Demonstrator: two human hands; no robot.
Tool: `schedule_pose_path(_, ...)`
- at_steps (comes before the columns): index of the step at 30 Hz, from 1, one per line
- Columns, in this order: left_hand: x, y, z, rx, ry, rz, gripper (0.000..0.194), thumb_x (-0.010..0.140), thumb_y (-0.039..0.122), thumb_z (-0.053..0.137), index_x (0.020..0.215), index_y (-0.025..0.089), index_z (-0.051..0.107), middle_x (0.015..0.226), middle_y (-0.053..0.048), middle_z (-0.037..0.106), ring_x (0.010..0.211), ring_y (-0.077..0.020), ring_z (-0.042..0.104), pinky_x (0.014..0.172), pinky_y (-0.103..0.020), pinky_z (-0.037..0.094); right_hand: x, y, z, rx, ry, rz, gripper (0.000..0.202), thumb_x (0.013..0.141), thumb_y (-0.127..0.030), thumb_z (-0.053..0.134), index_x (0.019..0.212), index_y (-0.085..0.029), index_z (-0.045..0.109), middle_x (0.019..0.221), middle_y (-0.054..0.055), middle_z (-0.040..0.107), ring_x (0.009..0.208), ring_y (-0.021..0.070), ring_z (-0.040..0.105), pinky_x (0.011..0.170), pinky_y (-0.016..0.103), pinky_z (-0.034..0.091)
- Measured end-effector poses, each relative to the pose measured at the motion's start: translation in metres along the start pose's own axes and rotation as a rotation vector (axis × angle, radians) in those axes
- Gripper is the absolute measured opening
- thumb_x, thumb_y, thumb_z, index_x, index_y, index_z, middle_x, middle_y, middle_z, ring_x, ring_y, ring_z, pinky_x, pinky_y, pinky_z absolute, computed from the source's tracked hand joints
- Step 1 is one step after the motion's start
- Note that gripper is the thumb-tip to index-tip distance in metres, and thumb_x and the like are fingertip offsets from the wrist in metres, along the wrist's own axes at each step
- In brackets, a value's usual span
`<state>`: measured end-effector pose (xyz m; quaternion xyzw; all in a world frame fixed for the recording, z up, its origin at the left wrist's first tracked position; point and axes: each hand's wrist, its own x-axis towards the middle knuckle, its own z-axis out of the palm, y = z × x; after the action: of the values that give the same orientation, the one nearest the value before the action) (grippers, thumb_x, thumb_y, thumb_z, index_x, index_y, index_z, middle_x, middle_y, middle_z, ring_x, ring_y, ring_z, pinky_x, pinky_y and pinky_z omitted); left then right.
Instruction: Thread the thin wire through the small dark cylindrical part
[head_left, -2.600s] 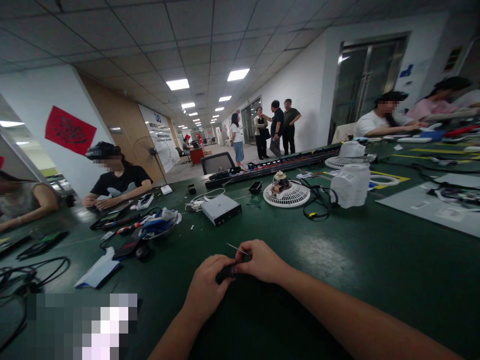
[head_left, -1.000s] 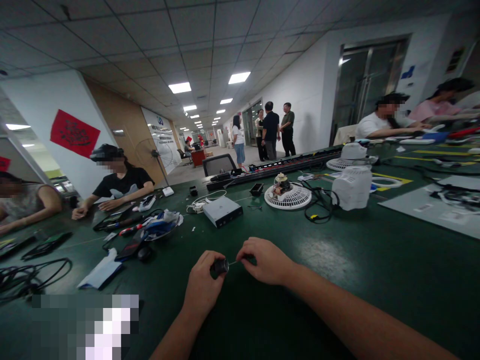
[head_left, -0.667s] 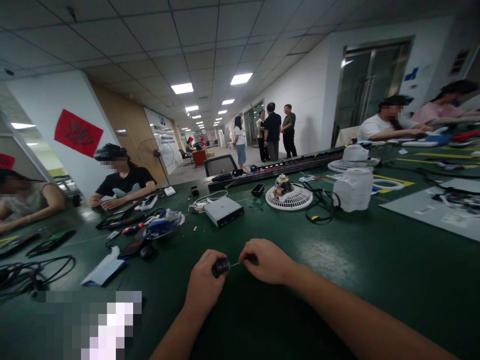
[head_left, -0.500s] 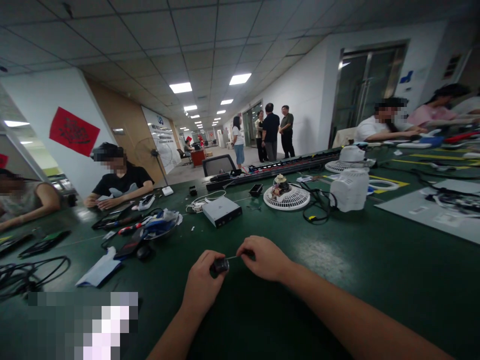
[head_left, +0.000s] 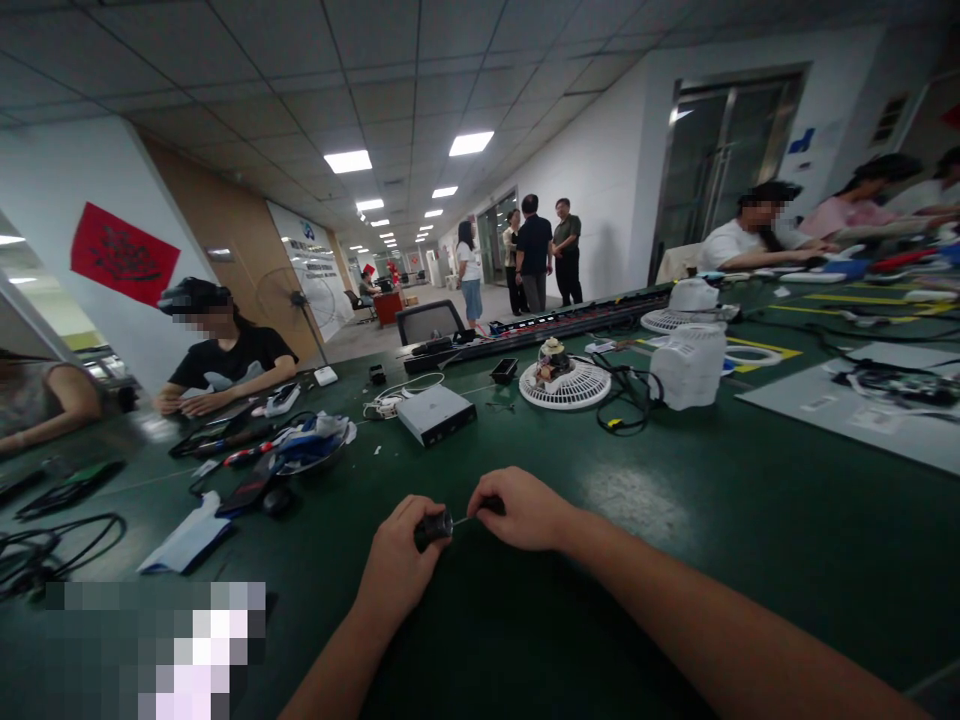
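Observation:
Near the middle of the green table (head_left: 517,620), my left hand (head_left: 397,550) is closed around a small dark cylindrical part (head_left: 436,528), its round end turned to the right. My right hand (head_left: 529,510) grips what looks like a small screwdriver (head_left: 491,505) by its dark handle. The thin metal shaft points left at the cylinder's end; whether the tip touches or sits inside is too small to tell. Both hands are held just above the tabletop. My fingers hide part of the cylinder and part of the handle.
Beyond my hands lie an optical drive (head_left: 436,413), a small black box (head_left: 503,371), a white fan grille with a motor (head_left: 566,382) and a white housing (head_left: 688,367) with black cable. A cloth (head_left: 184,535) and a mouse (head_left: 278,498) are leftward. Several people sit around the table.
The view has shifted slightly, so the scene sits a little further left. My hands keep their grips, and the cylinder's end has turned slightly; the shaft still points at it.

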<state>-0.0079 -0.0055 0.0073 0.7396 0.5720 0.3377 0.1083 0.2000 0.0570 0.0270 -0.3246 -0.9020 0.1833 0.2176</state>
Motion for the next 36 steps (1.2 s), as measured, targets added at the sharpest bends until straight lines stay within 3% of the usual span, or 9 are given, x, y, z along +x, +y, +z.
schedule_pose_path(4,0.001,-0.001,0.001,0.007,0.014,-0.017,0.022,0.075,0.016,0.066,0.096,0.022,0.065,0.097,-0.003,0.067,0.092,-0.0215,0.064,0.082,-0.036,0.050,0.001,-0.006,0.000,-0.120,0.096,0.045,0.021,0.082,-0.016,0.054,0.092,-0.019,0.073,0.089,0.005,0.069,0.085,0.0174,0.060,0.076,0.028,0.043)
schedule_pose_path(8,0.001,-0.003,0.002,0.019,0.020,-0.031,0.024,0.074,0.017,0.067,0.098,0.022,0.065,0.097,-0.003,0.068,0.091,-0.0218,0.064,0.082,-0.036,0.050,0.000,-0.013,-0.003,-0.251,0.057,-0.007,0.022,0.081,-0.016,0.053,0.091,-0.018,0.072,0.088,0.006,0.069,0.086,0.0197,0.059,0.074,0.030,0.043)
schedule_pose_path(12,0.001,-0.004,0.002,0.011,0.025,-0.020,0.024,0.075,0.017,0.066,0.098,0.022,0.065,0.099,-0.004,0.067,0.093,-0.0221,0.064,0.083,-0.037,0.050,-0.001,-0.014,-0.004,-0.224,0.003,-0.023,0.021,0.080,-0.016,0.054,0.090,-0.019,0.073,0.088,0.005,0.069,0.085,0.0185,0.060,0.074,0.029,0.043)
schedule_pose_path(16,0.001,-0.004,0.002,0.003,0.016,-0.024,0.023,0.075,0.017,0.065,0.098,0.021,0.065,0.100,-0.004,0.067,0.095,-0.0227,0.063,0.085,-0.038,0.050,0.000,-0.013,-0.003,-0.244,0.056,0.038,0.022,0.083,-0.016,0.053,0.094,-0.018,0.072,0.093,0.006,0.070,0.090,0.0197,0.060,0.077,0.030,0.043)
schedule_pose_path(21,0.000,-0.005,0.003,0.003,-0.005,-0.034,0.024,0.076,0.017,0.064,0.099,0.021,0.066,0.103,-0.005,0.067,0.096,-0.0231,0.063,0.085,-0.039,0.050,0.000,-0.013,0.000,-0.224,0.006,-0.011,0.021,0.081,-0.016,0.054,0.091,-0.019,0.073,0.090,0.005,0.070,0.087,0.0190,0.061,0.076,0.029,0.044)
schedule_pose_path(25,0.001,-0.007,0.004,-0.003,0.020,-0.038,0.025,0.076,0.019,0.065,0.101,0.021,0.065,0.101,-0.005,0.067,0.094,-0.0235,0.063,0.084,-0.039,0.050,0.001,-0.014,-0.001,-0.197,0.052,0.079,0.022,0.084,-0.017,0.053,0.094,-0.019,0.073,0.095,0.006,0.071,0.091,0.0193,0.061,0.080,0.030,0.044)
schedule_pose_path(32,0.001,-0.002,0.005,-0.002,-0.006,-0.043,0.022,0.075,0.018,0.064,0.096,0.021,0.065,0.097,-0.005,0.067,0.089,-0.0226,0.064,0.079,-0.036,0.051,0.001,-0.018,-0.001,-0.176,0.047,0.088,0.022,0.084,-0.018,0.051,0.094,-0.021,0.071,0.095,0.004,0.070,0.090,0.0190,0.063,0.080,0.029,0.045)
schedule_pose_path(36,0.001,-0.003,0.007,0.031,-0.002,-0.084,0.026,0.075,0.019,0.063,0.101,0.021,0.065,0.099,-0.005,0.066,0.091,-0.0228,0.064,0.081,-0.037,0.050,0.000,-0.013,0.004,-0.270,0.031,0.164,0.019,0.085,-0.019,0.050,0.092,-0.020,0.067,0.094,0.007,0.070,0.088,0.0213,0.064,0.076,0.031,0.046)
